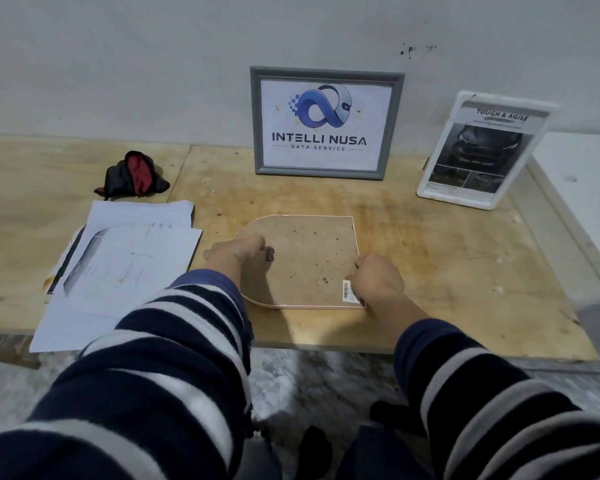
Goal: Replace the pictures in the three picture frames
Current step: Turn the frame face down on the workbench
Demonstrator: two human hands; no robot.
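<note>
So the pink arch-shaped frame (300, 261) is lying face down in the middle of the worktop (430, 271), brown backing board up, with a barcode sticker at its near right corner. The left hand (238, 251) is curled at the rounded end, right by a small dark clip on the backing, and seems to be pinching or working something there, though I can't see exactly what the fingertips have. The right hand (378, 278) is closed around the straight right edge of the frame, steadying it. My read is this one is mid-job, backing not off or just going back on, can't tell which. Behind it, the grey frame (326, 123) with a logo print leans upright on the wall, and the white frame (482, 150) with a car ad stands tilted off to the right, so those two look either finished or untouched. A loose stack of printed sheets (118, 265) sits just left of the pink frame, hanging a little over the front edge, so a nudge could drop them. A crumpled black-and-red cloth (134, 178) is further back left. Plenty of bare board on the right for flipping things.
</note>
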